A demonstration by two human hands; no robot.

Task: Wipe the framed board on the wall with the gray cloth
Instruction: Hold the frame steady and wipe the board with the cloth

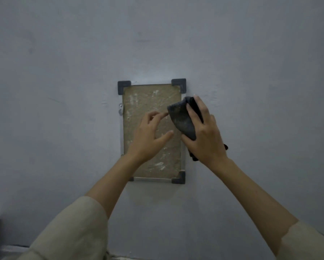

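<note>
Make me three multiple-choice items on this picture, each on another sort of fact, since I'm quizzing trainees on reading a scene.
1. Where does the gray cloth lie against the framed board?
A. at its lower left corner
B. by its right edge, upper half
C. below it

2. How many dark corner pieces show on the frame?
A. two
B. four
C. six

3. What is the left hand doing?
A. gripping the cloth
B. hanging at the person's side
C. raised before the board, holding nothing

Key: 1 B, the right hand holds it there; 2 B, one shows at each corner; 3 C, its fingers are loose and empty.
</note>
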